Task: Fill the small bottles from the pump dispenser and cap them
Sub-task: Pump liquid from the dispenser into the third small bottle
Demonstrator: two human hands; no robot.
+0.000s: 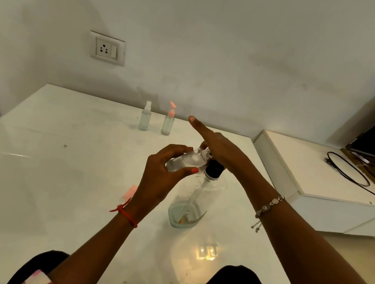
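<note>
The small bottle (186, 162) is clasped in the left grip (166, 174), fingers and thumb curled round its clear body. It is held tilted, its open mouth brought up against the underside of the right grip (223, 150). That right grip is laid flat with fingers straight and nothing grasped, its palm pressed down on the head of the pump dispenser (199, 190). The nozzle is hidden beneath the palm, so flow cannot be told.

Just below both grips the dispenser's black collar (214, 168) is seen, and its clear body is stood upright on the tabletop (61, 174). Left of the left wrist a blurred pink cap (131, 191) is lying apart. Well beyond the grips, by the wall, a white-topped spray bottle (145, 116) and a pink-topped bottle (168, 122) are stood side by side.
</note>
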